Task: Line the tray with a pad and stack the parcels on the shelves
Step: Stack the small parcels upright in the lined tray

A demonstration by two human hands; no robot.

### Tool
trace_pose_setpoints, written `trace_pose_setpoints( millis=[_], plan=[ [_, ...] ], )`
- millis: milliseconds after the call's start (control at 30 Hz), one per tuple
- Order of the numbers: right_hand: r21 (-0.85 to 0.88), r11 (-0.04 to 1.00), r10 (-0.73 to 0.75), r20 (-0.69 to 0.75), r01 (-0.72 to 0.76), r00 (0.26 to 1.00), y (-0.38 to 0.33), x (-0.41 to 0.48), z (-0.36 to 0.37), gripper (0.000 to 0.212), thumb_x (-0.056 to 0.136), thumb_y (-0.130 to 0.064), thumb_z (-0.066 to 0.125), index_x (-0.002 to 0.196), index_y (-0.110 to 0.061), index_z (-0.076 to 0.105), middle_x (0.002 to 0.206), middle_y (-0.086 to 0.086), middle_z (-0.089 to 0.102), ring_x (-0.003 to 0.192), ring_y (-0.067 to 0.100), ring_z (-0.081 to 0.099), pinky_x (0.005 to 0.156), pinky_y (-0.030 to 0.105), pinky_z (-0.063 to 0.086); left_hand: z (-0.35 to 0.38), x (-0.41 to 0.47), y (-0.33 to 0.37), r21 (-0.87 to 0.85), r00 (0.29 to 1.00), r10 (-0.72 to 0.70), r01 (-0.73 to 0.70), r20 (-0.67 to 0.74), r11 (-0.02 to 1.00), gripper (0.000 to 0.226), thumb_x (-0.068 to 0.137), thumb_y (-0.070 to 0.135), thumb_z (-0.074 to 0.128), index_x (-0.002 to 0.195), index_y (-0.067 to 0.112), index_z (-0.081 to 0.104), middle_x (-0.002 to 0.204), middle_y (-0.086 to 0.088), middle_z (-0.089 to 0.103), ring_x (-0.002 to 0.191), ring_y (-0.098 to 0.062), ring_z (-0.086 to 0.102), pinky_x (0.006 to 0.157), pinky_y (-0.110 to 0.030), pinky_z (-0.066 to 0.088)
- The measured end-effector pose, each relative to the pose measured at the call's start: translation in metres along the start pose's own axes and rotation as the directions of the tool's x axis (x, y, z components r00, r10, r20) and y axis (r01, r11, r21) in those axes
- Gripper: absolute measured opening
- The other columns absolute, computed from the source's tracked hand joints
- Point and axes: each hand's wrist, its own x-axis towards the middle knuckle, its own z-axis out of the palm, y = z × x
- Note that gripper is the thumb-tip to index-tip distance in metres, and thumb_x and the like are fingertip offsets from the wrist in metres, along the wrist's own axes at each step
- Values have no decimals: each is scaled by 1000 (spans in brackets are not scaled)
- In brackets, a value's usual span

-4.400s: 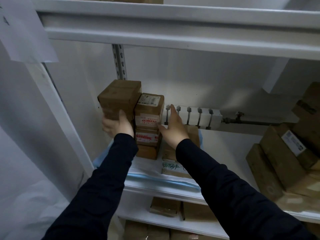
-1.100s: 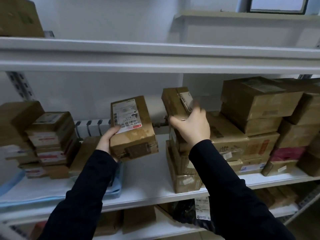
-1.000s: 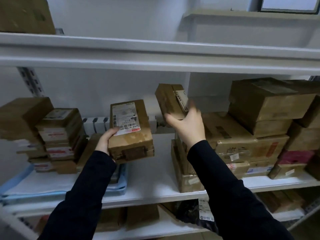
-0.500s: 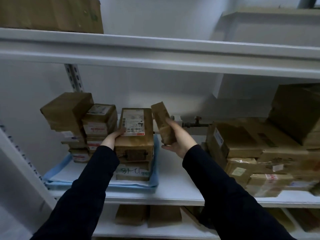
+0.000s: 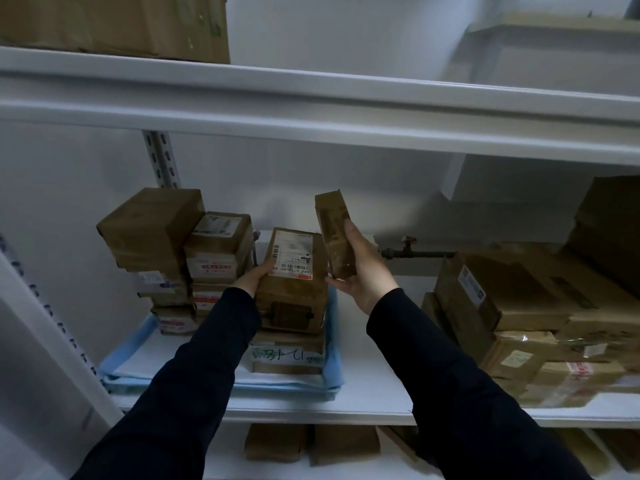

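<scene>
A blue tray (image 5: 334, 344) lined with a white pad (image 5: 145, 362) sits on the middle shelf (image 5: 374, 393). Two tall stacks of brown parcels (image 5: 180, 258) fill its left end. My left hand (image 5: 254, 277) holds a labelled brown parcel (image 5: 294, 282) by its left side, resting on a short stack with a green-marked box (image 5: 285, 356) at the tray's right end. My right hand (image 5: 363, 275) grips a narrow brown parcel (image 5: 334, 233) upright, in the air just right of the labelled one.
A heap of brown parcels (image 5: 540, 306) crowds the right of the shelf. A pipe with a valve (image 5: 412, 251) runs along the back wall. A large carton (image 5: 114, 22) stands on the upper shelf; more parcels (image 5: 311, 445) lie on the shelf below.
Both hands carried parcels from the right-hand heap leftward to the tray. The labelled parcel now rests on the short stack; the narrow parcel stands upright beside it.
</scene>
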Motion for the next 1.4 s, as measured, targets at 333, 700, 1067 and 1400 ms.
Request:
trace_pose_setpoints(
  millis=[333, 700, 1067, 1400],
  plan=[
    [-198, 979, -51, 28, 56, 998, 5, 14, 38, 64, 80, -56, 63, 133, -23, 50, 120, 5, 63, 100, 19, 64, 68, 33, 59, -17, 31, -1, 262, 998, -15, 29, -58, 964, 69, 87, 44, 59, 140, 4, 41, 138, -17, 49, 124, -32, 48, 108, -39, 37],
    [-466, 791, -361, 167, 397, 917, 16, 13, 81, 75, 77, -26, 76, 143, -27, 39, 139, 1, 41, 121, 13, 45, 99, 26, 42, -2, -35, 40, -59, 942, 334, -333, 13, 941, 39, 97, 31, 45, 134, 17, 44, 104, 0, 55, 88, -14, 55, 70, -25, 48],
    [-414, 875, -96, 360, 252, 928, 26, 16, 121, 49, 97, -5, 47, 144, -18, 40, 130, -9, 53, 102, 0, 55, 72, 4, 45, -65, -8, 61, 212, 832, 464, -415, -303, 884, 30, 94, 29, 51, 119, 13, 47, 112, -11, 59, 101, -32, 60, 93, -48, 51],
    [-472, 856, -16, 386, 213, 922, 33, 15, 132, 66, 93, -2, 53, 150, -21, 24, 129, -12, 45, 119, 8, 45, 75, 1, 39, -62, -11, 54, 439, 810, 503, -350, -302, 828, 52, 98, 32, 42, 143, 9, 29, 135, -15, 49, 114, -32, 54, 85, -35, 47]
  ],
)
